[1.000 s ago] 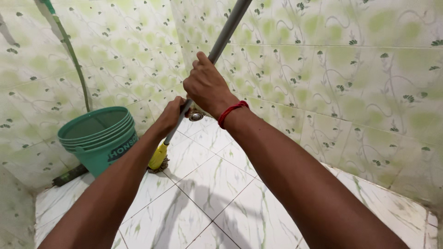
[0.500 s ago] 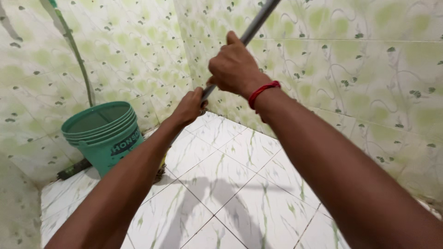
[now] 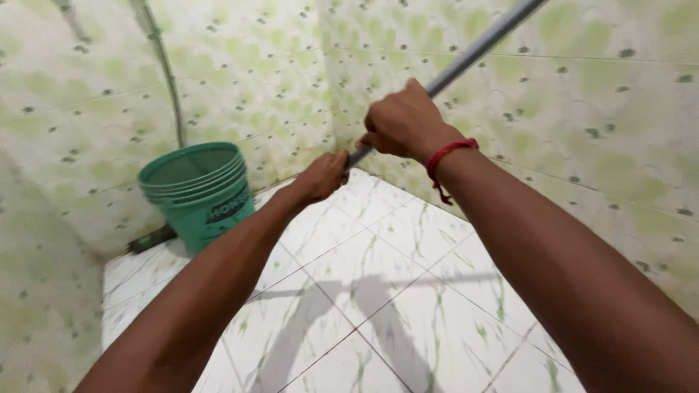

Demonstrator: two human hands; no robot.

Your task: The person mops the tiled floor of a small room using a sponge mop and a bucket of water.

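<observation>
left hand (image 3: 320, 177) + right hand (image 3: 404, 124) | gripping grey pole (image 3: 477, 47) | green bucket (image 3: 198, 191) near

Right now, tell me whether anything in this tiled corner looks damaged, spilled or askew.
Nothing stands out. The green bucket stands upright by the wall, a hose runs down behind it, and the floor tiles show no spill. Both the left hand and right hand grip the grey pole.

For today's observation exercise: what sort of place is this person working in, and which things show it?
Probably a bathroom or washroom: patterned green wall tiles, a marbled tiled floor, a green plastic bucket in the corner, and a hose running down the wall behind it.
</observation>
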